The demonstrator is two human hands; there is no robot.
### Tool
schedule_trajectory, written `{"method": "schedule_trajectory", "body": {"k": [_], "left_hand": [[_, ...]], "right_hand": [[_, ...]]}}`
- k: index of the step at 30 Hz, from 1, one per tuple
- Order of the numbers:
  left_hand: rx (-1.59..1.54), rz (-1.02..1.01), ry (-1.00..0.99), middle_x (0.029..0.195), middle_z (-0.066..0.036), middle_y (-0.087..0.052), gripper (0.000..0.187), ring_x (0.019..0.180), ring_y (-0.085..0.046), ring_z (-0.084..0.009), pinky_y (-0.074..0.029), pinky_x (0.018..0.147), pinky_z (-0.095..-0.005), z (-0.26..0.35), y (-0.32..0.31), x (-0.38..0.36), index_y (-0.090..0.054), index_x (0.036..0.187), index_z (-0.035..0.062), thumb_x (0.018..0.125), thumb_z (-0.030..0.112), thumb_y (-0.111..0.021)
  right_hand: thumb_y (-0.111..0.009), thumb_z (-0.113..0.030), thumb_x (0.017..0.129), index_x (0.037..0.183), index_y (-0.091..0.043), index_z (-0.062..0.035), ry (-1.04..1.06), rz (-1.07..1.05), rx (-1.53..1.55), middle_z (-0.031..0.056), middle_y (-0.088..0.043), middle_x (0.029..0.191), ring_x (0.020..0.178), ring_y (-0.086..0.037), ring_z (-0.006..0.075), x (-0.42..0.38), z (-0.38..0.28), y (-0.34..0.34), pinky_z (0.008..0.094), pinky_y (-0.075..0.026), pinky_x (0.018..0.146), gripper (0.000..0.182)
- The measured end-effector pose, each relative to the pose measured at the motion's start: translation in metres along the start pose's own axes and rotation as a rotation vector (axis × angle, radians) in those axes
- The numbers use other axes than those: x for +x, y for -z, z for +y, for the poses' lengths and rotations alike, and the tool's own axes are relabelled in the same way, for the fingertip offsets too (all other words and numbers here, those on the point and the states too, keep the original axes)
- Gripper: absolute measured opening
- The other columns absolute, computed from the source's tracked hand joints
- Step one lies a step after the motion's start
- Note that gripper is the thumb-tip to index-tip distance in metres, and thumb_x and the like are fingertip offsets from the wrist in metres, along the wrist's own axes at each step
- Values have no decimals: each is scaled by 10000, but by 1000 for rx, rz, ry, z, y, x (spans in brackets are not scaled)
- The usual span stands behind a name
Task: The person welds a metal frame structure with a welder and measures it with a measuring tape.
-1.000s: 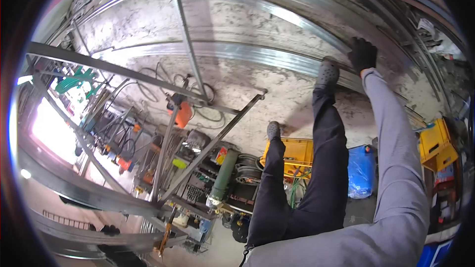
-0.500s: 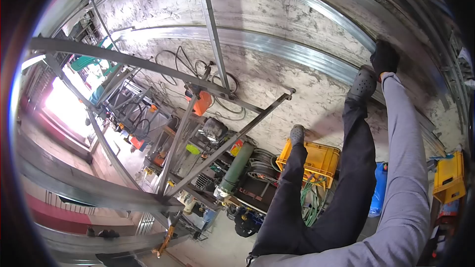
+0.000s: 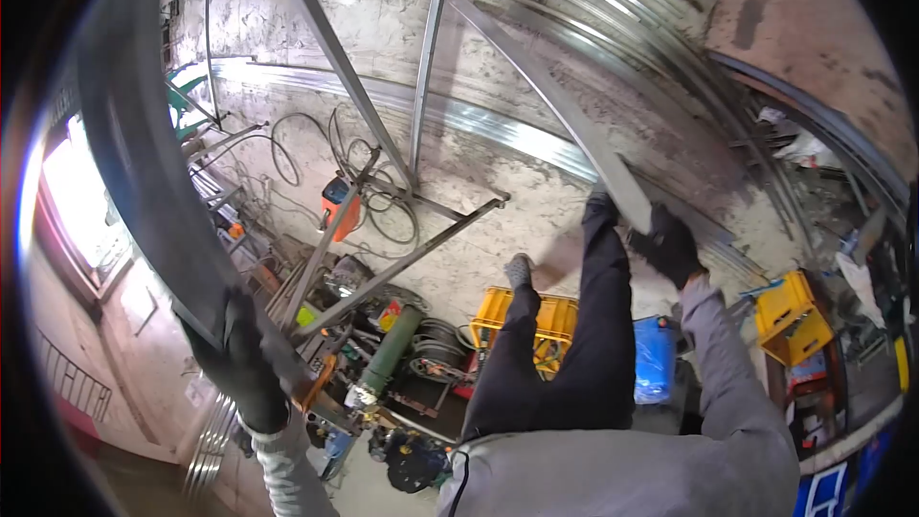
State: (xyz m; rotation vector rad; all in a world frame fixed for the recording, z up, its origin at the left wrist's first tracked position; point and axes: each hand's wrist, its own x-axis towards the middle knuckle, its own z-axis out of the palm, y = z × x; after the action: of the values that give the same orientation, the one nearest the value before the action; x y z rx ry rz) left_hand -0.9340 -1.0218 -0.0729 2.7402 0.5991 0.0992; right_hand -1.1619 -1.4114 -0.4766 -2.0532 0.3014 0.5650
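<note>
My left hand, in a black glove, is closed round the lower edge of a wide grey metal beam that rises along the left side of the view. A second metal bar slants across the floor to my right hand, also gloved in black, whose fingers are wrapped round its near end. Between the two hands stands a welded metal frame of thin square tubes. My right hand is to the right of my legs, above a blue plastic-wrapped item.
Long metal profiles lie along the floor. A yellow crate is by my feet, another yellow crate at the right. A green gas cylinder, an orange machine and looped cables are left of my legs.
My left hand has come into view on the wide beam. My right hand has moved left and nearer, now with a raised bar in it. The view has turned rightward.
</note>
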Motion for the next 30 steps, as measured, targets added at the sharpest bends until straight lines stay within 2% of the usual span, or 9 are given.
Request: {"method": "schedule_trajectory", "body": {"k": [6,10,14,20,22,23,26,29,30], "left_hand": [[129,-52,-274,1224,-217,-705,640,1053,-700,-293,-537,911,-405,15,-4,4,-587,1332,-50,857,289,-851],[70,-84,-291,1011,-239,-718,571,945,-720,-380,-542,848,-442,31,6,-3,-627,1177,-32,853,385,-842],[231,-138,-249,1034,-284,-726,661,986,-708,-462,-527,839,-509,31,13,1,-614,1146,-30,861,541,-786],[13,-84,-353,1116,-262,-734,723,1057,-703,-442,-536,891,-504,-3,-5,14,-591,1277,-23,839,514,-796],[-43,-28,-416,1161,-245,-733,750,1065,-710,-424,-541,896,-483,-1,7,0,-574,1332,12,839,532,-794],[-15,48,-425,1085,-245,-742,787,1021,-720,-413,-549,875,-478,-2,13,-11,-555,1387,48,837,558,-792],[-84,91,-384,1173,-287,-698,816,1085,-673,-459,-539,937,-518,7,55,-80,-554,1408,13,824,518,-818],[-421,153,-554,1145,-266,-706,666,1015,-711,-405,-571,865,-477,-41,43,-161,-630,1296,-39,866,430,-822],[-543,-7,-598,1107,-247,-724,640,977,-722,-382,-581,856,-453,-56,51,-184,-628,1292,-54,880,398,-814]], "right_hand": [[-784,-378,872,1025,-593,-24,-379,-227,130,75,-538,694,588,-575,184,-125,-138,118,375,-463,567,430],[-765,-425,850,1034,-593,-41,-340,-318,53,172,-645,813,825,-668,355,-173,-111,139,470,-533,740,460],[-768,-337,884,947,-586,-106,-610,-337,481,16,-539,648,479,-527,120,-184,-178,164,308,-436,448,301],[-774,-319,884,868,-550,-124,-618,-334,414,7,-511,630,482,-525,143,-218,-165,175,324,-443,450,297],[-778,-261,871,978,-629,-99,-452,-362,282,47,-584,737,509,-553,170,-219,-130,177,327,-468,475,244],[-775,-228,868,1078,-652,-90,210,-336,-164,67,-632,847,597,-603,181,-211,-127,180,330,-491,507,279],[-802,-109,798,1326,-653,-87,748,-390,-660,108,-695,1179,948,-695,247,-226,-126,189,385,-573,723,549],[-852,-88,706,1331,-650,-96,-22,-718,-403,138,-697,1246,1121,-662,337,-224,-121,199,468,-546,938,658],[-853,-124,725,1339,-651,-98,296,-667,-515,145,-690,1275,1134,-667,329,-217,-124,205,452,-561,917,647]]}}
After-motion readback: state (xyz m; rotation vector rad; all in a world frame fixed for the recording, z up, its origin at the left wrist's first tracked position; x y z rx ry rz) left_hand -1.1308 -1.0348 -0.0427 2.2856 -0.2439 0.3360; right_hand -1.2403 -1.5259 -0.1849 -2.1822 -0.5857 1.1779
